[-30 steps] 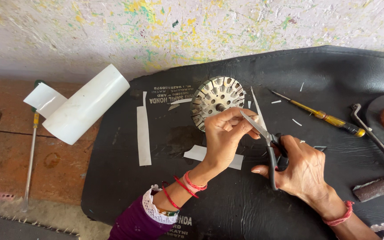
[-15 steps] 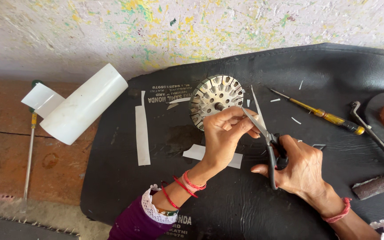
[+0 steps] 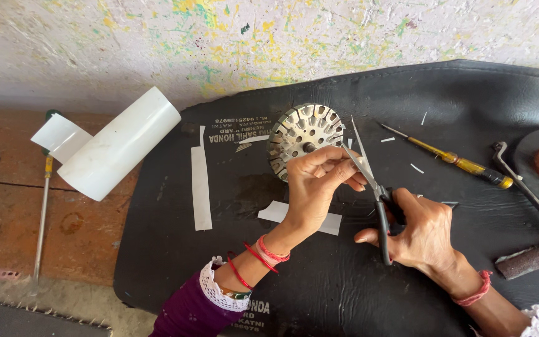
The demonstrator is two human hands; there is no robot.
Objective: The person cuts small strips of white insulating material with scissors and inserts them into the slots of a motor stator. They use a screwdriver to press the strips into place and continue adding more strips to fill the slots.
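Black mat (image 3: pixel 357 293) under paint-flecked wall: since earlier, we've barely moved; left hand (image 3: pixel 319 178) still pinches a paper strip, right hand (image 3: pixel 422 234) grips the open-bladed scissors (image 3: pixel 372 184) beside the slotted stator core (image 3: pixel 305 134).

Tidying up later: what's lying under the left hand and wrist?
A white paper piece lies on the black mat under the left hand; its middle is hidden by the wrist.
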